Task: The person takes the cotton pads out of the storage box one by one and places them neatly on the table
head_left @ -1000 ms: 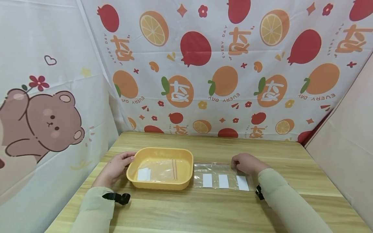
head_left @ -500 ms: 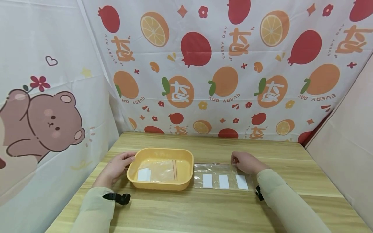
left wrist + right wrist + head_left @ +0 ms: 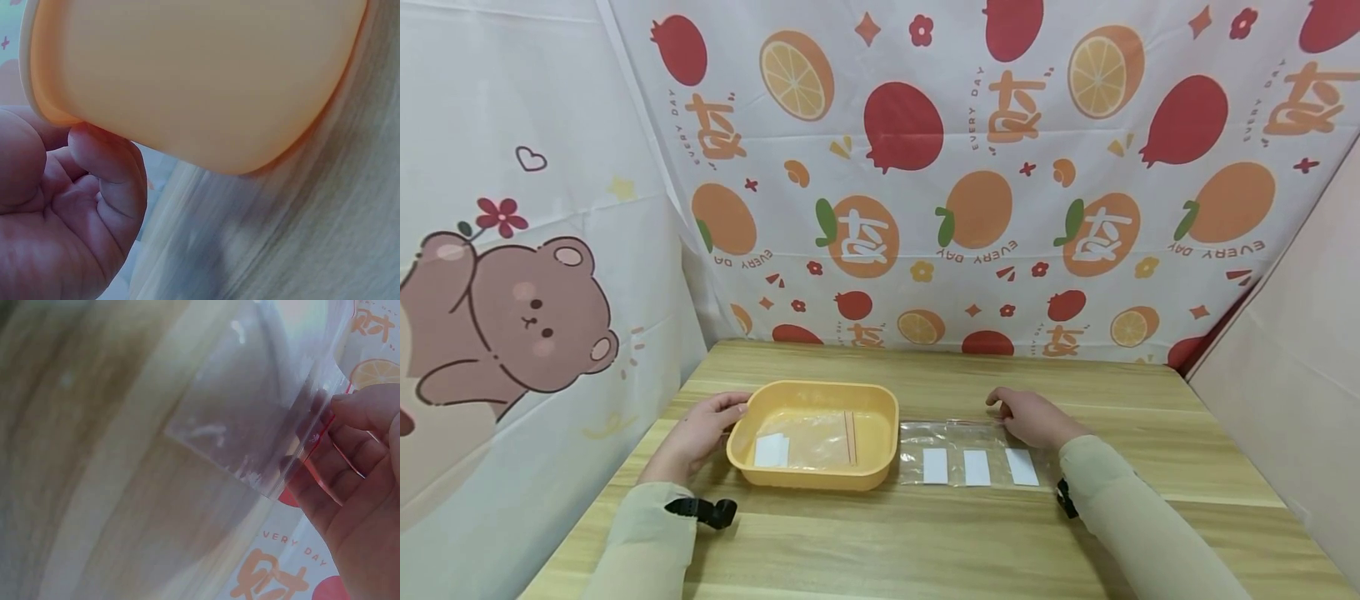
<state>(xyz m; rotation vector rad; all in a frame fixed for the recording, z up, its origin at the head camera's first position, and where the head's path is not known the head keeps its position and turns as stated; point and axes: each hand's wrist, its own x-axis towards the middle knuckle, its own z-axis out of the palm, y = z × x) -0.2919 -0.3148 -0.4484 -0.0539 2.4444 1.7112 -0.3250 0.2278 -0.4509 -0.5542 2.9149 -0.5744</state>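
A yellow plastic basin stands on the wooden table, with a clear zip bag and white labels inside. My left hand holds the basin's left rim; in the left wrist view its curled finger meets the rim's underside. To the right of the basin lies a row of overlapping clear zip bags, showing three white labels. My right hand is at the top edge of the rightmost bag. In the right wrist view the thumb and fingers pinch this zip bag at its red zip strip.
The wooden table reaches back to a fruit-print cloth. A cloth with a bear hangs on the left, a plain pale one on the right. Each wrist wears a black strap.
My right hand has shifted slightly to the left along the bag's top edge, and its index finger has straightened outward. The left hand and the basin stay in place.
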